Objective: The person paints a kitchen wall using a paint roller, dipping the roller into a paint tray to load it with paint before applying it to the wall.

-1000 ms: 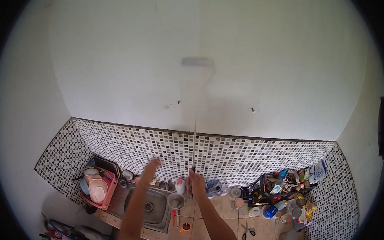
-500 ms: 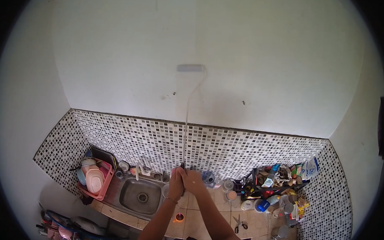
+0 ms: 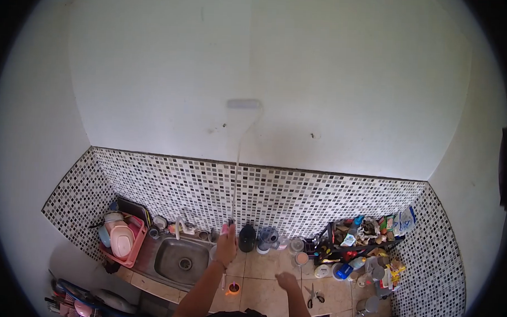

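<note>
Since only the left hand [image 3: 226, 244] is closed round the bottom end of the pole [image 3: 235, 174], head view, w/ the right hand [image 3: 287, 281] off it and low over the table [image 3: 266, 265] (nothing seen in it; finger spread too small to tell), control of the long lever is judged marginal. The roller [image 3: 244, 103] sits flat against the white wall [image 3: 351, 78], well above the mosaic tile band [image 3: 319, 194], approx. centre frame. Probable faults: (1) roller skids or tilts sideways, cause: single low grip, no second hand to steady the shaft; (2) drips fall on the sink [image 3: 180, 259], the dish rack [image 3: 125, 240] or table items, cause: all lie right below the roller, uncovered; (3) pole end or wrist knocks the dark jar [image 3: 247, 238], cause: jar stands just beside the gripping hand. Qty as counted: hands 2; roller 1; pole 1; sink 1; pink dish rack 1, left of sink; dark jar 1; scissors [image 3: 314, 295] 1 pair, on table right of the free hand; dark marks on wall 2, flanking the pole below the roller; shelf rack [image 3: 356, 246] 1, at right, contents too dense and small to count.
</note>
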Available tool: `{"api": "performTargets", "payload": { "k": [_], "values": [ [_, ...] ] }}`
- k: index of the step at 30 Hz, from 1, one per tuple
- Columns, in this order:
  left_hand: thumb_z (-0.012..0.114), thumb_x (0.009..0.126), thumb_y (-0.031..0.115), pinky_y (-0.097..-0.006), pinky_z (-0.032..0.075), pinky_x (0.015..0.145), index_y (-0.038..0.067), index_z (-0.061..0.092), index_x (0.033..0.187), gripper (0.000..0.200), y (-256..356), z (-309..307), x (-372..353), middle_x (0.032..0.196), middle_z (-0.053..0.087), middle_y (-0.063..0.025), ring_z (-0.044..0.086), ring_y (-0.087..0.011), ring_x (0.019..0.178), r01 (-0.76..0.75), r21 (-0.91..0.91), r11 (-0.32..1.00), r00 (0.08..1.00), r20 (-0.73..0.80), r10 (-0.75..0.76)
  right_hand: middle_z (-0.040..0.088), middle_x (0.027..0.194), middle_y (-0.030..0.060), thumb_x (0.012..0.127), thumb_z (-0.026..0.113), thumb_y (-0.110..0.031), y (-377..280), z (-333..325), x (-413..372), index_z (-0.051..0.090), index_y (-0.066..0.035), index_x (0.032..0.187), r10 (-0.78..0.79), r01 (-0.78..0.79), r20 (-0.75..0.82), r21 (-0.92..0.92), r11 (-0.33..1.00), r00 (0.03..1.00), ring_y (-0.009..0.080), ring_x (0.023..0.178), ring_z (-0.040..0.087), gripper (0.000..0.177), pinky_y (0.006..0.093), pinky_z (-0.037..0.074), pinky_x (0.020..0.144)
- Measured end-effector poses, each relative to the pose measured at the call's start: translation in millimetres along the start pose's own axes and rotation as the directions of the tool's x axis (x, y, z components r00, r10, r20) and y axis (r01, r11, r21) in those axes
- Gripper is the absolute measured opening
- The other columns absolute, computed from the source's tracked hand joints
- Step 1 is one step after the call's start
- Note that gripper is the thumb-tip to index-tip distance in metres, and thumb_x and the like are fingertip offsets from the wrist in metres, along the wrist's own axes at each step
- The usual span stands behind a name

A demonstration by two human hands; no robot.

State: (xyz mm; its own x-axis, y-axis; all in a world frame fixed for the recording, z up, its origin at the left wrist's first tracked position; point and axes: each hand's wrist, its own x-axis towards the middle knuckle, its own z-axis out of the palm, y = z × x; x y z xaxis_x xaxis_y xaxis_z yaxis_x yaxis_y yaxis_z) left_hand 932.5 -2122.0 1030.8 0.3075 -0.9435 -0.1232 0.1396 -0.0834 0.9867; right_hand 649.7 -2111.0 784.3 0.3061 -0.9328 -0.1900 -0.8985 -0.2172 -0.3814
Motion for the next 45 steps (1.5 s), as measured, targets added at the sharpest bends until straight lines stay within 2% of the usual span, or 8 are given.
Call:
{"api": "performTargets", "payload": {
  "k": [4,6,9,11,20,34,42,45],
  "values": [
    [0.044,0.092,0.064,-0.0268,0.028,0.037,0.013,0.041,0.059,0.061,7.1,-6.9,2.5,0.048,0.037,0.0031,0.036,-0.0085,0.038,0.120,-0.022,0.993,0.992,0.030,-0.119,0.066,0.098,0.0198,0.094,0.048,-0.032,-31.9,-25.3,-1.3,0.069,-0.009,0.096,-0.186,0.182,-0.057,-0.068,0.981,0.981,0.0380,0.091,0.063,0.031,0.0478,0.050,0.081],
    [0.043,0.090,0.067,-0.0277,0.028,0.034,0.015,0.037,0.054,0.064,27.9,2.9,12.3,0.045,0.037,0.0020,0.036,-0.0108,0.035,0.061,-0.010,0.998,0.998,0.032,-0.060,0.066,0.097,0.0197,0.092,0.055,-0.029,-51.7,-62.8,23.4,0.068,-0.006,0.097,-0.304,0.326,-0.439,-0.027,0.945,0.845,0.0376,0.091,0.063,0.026,0.0465,0.050,0.079],
    [0.040,0.089,0.070,-0.0284,0.030,0.035,0.014,0.037,0.051,0.067,68.2,21.3,37.7,0.046,0.038,0.0006,0.037,-0.0123,0.035,0.040,-0.034,0.999,0.999,0.039,-0.039,0.066,0.100,0.0198,0.089,0.060,-0.023,-148.6,-207.2,15.4,0.064,-0.001,0.104,0.035,0.259,-0.532,0.468,0.845,0.846,0.0368,0.092,0.064,0.027,0.0424,0.050,0.080],
    [0.039,0.089,0.071,-0.0289,0.031,0.036,0.014,0.039,0.050,0.069,79.7,26.9,51.5,0.046,0.039,-0.0002,0.038,-0.0130,0.035,0.017,-0.037,0.999,1.000,0.022,-0.016,0.067,0.100,0.0180,0.090,0.060,-0.019,-167.7,-240.5,21.8,0.064,-0.003,0.109,-0.023,0.397,-0.668,0.413,0.820,0.743,0.0305,0.087,0.065,0.025,0.0355,0.049,0.079],
    [0.042,0.085,0.074,-0.0309,0.033,0.040,0.009,0.043,0.051,0.073,-58.9,-42.3,14.5,0.047,0.042,-0.0026,0.045,-0.0142,0.040,0.210,0.130,0.969,0.978,-0.011,-0.210,0.070,0.084,0.0086,0.089,0.058,-0.015,-147.1,-174.0,1.1,0.067,-0.002,0.095,0.096,0.302,-0.523,0.621,0.723,0.847,0.0167,0.080,0.065,0.017,0.0298,0.049,0.070],
    [0.032,0.088,0.074,-0.0380,0.037,0.042,0.003,0.045,0.048,0.084,140.5,-6.8,98.9,0.041,0.037,-0.0045,0.041,-0.0199,0.038,-0.151,0.203,0.967,0.985,-0.053,0.165,0.067,0.081,0.0032,0.089,0.057,-0.012,-144.7,-215.5,-9.0,0.066,-0.002,0.091,0.149,0.319,-0.448,0.797,0.513,0.881,0.0101,0.070,0.058,0.014,0.0250,0.046,0.063],
    [0.039,0.094,0.059,-0.0484,0.047,0.062,-0.002,0.067,0.087,0.069,-101.0,-29.7,64.0,0.061,0.059,-0.0189,0.061,-0.0358,0.060,-0.076,0.510,0.857,0.979,-0.126,0.162,0.068,0.085,0.0073,0.089,0.057,-0.010,-144.6,-168.8,-20.0,0.064,0.000,0.092,0.067,0.210,-0.280,0.837,0.506,0.958,0.0134,0.075,0.064,0.013,0.0267,0.053,0.067],
    [0.041,0.094,0.058,-0.0474,0.047,0.061,-0.001,0.067,0.084,0.065,-50.5,-30.0,20.1,0.057,0.056,-0.0180,0.060,-0.0354,0.059,0.036,0.400,0.916,0.989,-0.145,0.024,0.068,0.086,0.0073,0.090,0.056,-0.009,-145.9,-170.2,-13.7,0.064,0.000,0.093,0.095,0.182,-0.264,0.842,0.508,0.960,0.0132,0.076,0.064,0.013,0.0264,0.053,0.067]
  ]
}}
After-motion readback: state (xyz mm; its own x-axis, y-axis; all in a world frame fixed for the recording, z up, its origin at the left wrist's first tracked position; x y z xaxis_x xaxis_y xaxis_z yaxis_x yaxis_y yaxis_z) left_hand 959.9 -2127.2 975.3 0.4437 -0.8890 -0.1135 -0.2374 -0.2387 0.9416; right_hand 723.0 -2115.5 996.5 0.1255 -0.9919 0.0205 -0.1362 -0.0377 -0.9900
